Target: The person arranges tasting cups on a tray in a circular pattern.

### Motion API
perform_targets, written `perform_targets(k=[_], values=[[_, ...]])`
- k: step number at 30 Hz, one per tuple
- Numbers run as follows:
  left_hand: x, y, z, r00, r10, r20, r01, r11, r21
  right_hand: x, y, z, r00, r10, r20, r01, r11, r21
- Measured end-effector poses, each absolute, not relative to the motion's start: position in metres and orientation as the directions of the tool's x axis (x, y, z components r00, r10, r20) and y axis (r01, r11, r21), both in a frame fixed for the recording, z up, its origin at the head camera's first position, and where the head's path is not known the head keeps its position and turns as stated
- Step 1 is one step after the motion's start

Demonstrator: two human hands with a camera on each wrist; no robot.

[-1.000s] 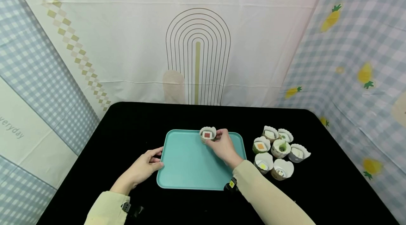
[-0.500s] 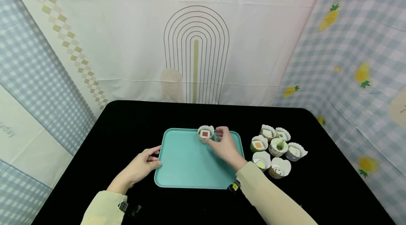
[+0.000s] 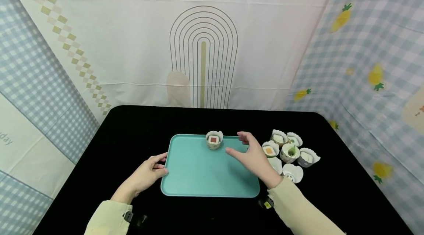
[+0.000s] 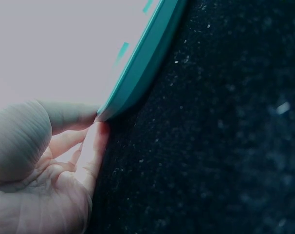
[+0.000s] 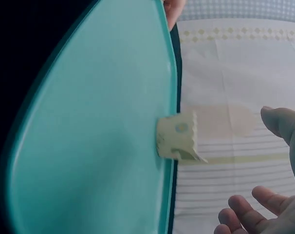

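Note:
A teal tray [image 3: 205,176] lies on the black table, its left rim pinched between the thumb and fingers of my left hand [image 3: 142,176]. In the left wrist view the thumb and a fingertip [image 4: 101,130] meet at the tray's edge. Near the tray's back rim stands a paper baking cup [image 3: 214,141] holding a white piece with a red square on top; the right wrist view shows the cup [image 5: 176,136] from its side. My right hand [image 3: 256,157] hovers over the tray's right side, apart from the cup, thumb and fingers spread, holding nothing.
Right of the tray several more paper cups [image 3: 289,153] stand clustered, holding pale, orange-topped and green pieces. My right hand and wrist partly cover the nearest ones. A patterned cloth [image 3: 149,43] hangs behind the table [image 3: 139,128], with checked cloth [image 3: 357,80] at the right.
My right hand has let go of the red-topped cup and moved right, away from it. The cup stays on the tray. My left hand keeps its hold on the rim.

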State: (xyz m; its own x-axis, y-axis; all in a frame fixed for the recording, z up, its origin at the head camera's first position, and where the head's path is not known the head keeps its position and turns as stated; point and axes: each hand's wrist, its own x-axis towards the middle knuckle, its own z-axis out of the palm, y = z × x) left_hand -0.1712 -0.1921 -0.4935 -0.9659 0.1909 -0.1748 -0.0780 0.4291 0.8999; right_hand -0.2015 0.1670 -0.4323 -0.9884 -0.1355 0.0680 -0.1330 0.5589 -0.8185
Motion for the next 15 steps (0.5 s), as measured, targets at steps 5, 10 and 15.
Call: perform_targets(k=[5, 10, 15], values=[[-0.172, -0.191, -0.495, -0.966, 0.189, -0.177, -0.079, 0.435, 0.897, -0.192, 0.192, -0.428, -0.987, -0.140, 0.077, -0.146, 0.586, -0.797], [-0.172, -0.192, -0.495, -0.969, 0.176, -0.176, -0.082, 0.440, 0.894, -0.180, 0.216, -0.424, -0.990, -0.116, 0.075, -0.132, 0.621, -0.773], [-0.173, -0.193, -0.495, -0.968, 0.180, -0.177, -0.083, 0.436, 0.896, -0.166, 0.242, -0.420, -0.992, -0.097, 0.083, -0.126, 0.641, -0.757]])
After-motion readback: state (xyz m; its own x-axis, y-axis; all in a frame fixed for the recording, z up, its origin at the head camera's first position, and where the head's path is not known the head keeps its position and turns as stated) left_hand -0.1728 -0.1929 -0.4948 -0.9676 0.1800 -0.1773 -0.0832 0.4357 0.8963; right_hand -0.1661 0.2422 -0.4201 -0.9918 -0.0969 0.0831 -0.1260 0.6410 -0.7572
